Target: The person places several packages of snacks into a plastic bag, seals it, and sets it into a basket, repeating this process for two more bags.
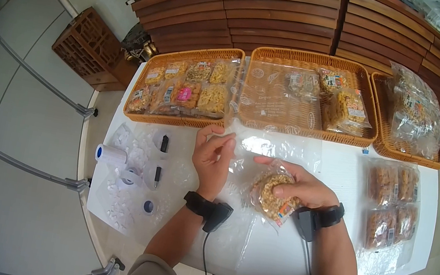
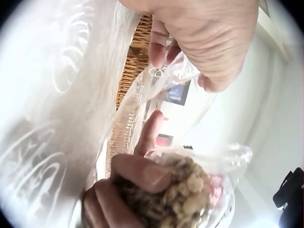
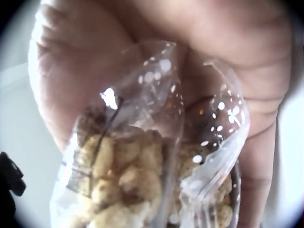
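Note:
My left hand (image 1: 210, 159) pinches the edge of a large clear plastic bag (image 1: 263, 107) with white printed drawings. That bag stretches away over the front of the middle basket. In the left wrist view, the bag's film (image 2: 71, 118) hangs beside the fingers. My right hand (image 1: 313, 190) grips wrapped puffed-grain snacks (image 1: 271, 189), the thumb lying across their front and the index finger pointing toward the left hand. Two packets (image 3: 128, 180) show side by side against the palm in the right wrist view, their clear wrappers crinkled at the ends.
Wicker baskets stand along the back: left basket (image 1: 177, 122) and middle basket (image 1: 374, 114) with snack packets, right basket (image 1: 399, 154) with a full bag (image 1: 415, 113). Bagged brown snacks (image 1: 390, 206) lie at right. Tape rolls (image 1: 111, 155), black pens (image 1: 164, 142) and paper scraps lie left.

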Demonstrator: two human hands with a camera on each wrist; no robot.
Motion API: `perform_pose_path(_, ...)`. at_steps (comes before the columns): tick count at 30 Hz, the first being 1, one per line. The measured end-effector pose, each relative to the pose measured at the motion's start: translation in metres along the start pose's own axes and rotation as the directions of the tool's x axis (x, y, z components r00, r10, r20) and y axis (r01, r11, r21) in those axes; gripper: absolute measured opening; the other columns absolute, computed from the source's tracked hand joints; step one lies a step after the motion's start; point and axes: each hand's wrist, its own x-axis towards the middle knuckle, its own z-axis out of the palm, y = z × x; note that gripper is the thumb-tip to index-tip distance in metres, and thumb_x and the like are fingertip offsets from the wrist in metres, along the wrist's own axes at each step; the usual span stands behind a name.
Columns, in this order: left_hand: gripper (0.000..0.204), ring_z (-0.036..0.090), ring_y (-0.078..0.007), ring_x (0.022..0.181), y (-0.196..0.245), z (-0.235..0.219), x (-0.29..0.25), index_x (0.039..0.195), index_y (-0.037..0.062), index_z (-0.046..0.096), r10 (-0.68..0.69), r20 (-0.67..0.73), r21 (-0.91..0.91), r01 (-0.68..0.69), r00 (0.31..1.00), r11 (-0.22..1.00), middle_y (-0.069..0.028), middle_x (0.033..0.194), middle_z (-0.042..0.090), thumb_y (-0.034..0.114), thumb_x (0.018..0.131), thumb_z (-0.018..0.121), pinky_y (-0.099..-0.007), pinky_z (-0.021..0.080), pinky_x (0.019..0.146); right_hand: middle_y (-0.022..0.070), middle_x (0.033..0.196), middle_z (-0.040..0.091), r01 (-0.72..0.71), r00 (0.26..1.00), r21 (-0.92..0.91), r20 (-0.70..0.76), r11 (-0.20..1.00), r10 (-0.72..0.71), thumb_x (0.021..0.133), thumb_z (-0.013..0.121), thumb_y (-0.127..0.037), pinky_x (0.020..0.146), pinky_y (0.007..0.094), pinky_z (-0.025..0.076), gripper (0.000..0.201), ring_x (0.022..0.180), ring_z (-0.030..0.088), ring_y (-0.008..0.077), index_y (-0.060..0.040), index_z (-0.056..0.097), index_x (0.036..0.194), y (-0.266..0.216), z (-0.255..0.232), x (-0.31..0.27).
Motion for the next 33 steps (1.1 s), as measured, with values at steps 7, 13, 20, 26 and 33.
perform_pose_path(7, 0.020, 0.057, -0.0106, 0.083, 0.006, 0.006, -0.009, 0.095, 0.0016, 0.074, 0.129, 0.075, -0.023, -0.127, 0.989, 0.992, -0.0074, 0.111, 0.050, -0.010, 0.078, 0.071, -0.0227, 0.047, 0.073, 0.0102, 0.117, 0.067, 0.147, 0.961, 0.129, -0.254, 0.981, -0.110, 0.092, 0.070, -0.014, 0.092, 0.0279, 0.054, 0.058, 0.105, 0.066, 0.0156, -0.0018, 0.044, 0.143, 0.009, -0.006, 0.008)
perform_pose_path(13, 0.019, 0.056, -0.0131, 0.088, 0.011, 0.006, -0.006, 0.088, 0.0045, 0.074, 0.177, 0.202, -0.022, -0.176, 0.963, 0.984, -0.0067, 0.108, 0.049, -0.008, 0.073, 0.075, -0.0252, 0.047, 0.077, 0.0104, 0.120, 0.065, 0.428, 0.824, 0.187, -0.483, 0.884, -0.297, 0.095, 0.066, -0.017, 0.092, 0.0326, 0.056, 0.054, 0.106, 0.066, 0.0172, -0.0019, 0.044, 0.142, 0.009, -0.011, 0.013)
perform_pose_path(20, 0.011, 0.055, -0.0151, 0.089, 0.011, 0.007, -0.005, 0.096, 0.0013, 0.066, 0.062, 0.305, -0.218, 0.006, 0.950, 0.976, -0.0062, 0.103, 0.051, 0.003, 0.085, 0.069, -0.0319, 0.049, 0.083, 0.0115, 0.125, 0.063, 0.435, 0.831, 0.168, -0.452, 0.885, -0.323, 0.095, 0.067, -0.020, 0.095, 0.0341, 0.055, 0.058, 0.111, 0.064, 0.0186, -0.0021, 0.041, 0.144, 0.013, -0.004, 0.017)
perform_pose_path(26, 0.031, 0.056, -0.0152, 0.096, -0.011, 0.003, -0.005, 0.127, 0.0034, 0.047, -0.443, 0.084, -0.478, 0.426, 0.893, 0.768, -0.0061, 0.107, 0.055, 0.014, 0.100, 0.058, -0.0417, 0.054, 0.092, 0.0129, 0.126, 0.062, 0.377, 0.844, 0.106, -0.449, 0.920, -0.294, 0.094, 0.069, -0.023, 0.095, 0.0345, 0.054, 0.065, 0.112, 0.063, 0.0196, -0.0011, 0.037, 0.146, 0.015, -0.002, 0.018)
perform_pose_path(33, 0.066, 0.044, -0.0230, 0.133, 0.003, 0.010, 0.001, 0.152, 0.0012, 0.026, -0.441, 0.301, -0.440, 0.533, 0.846, 0.723, -0.0151, 0.152, 0.036, 0.008, 0.097, 0.061, -0.0394, 0.049, 0.104, 0.0130, 0.123, 0.064, 0.349, 0.828, 0.031, -0.477, 0.936, -0.293, 0.093, 0.070, -0.017, 0.093, 0.0318, 0.054, 0.062, 0.109, 0.063, 0.0166, -0.0014, 0.040, 0.145, 0.019, 0.002, 0.023)
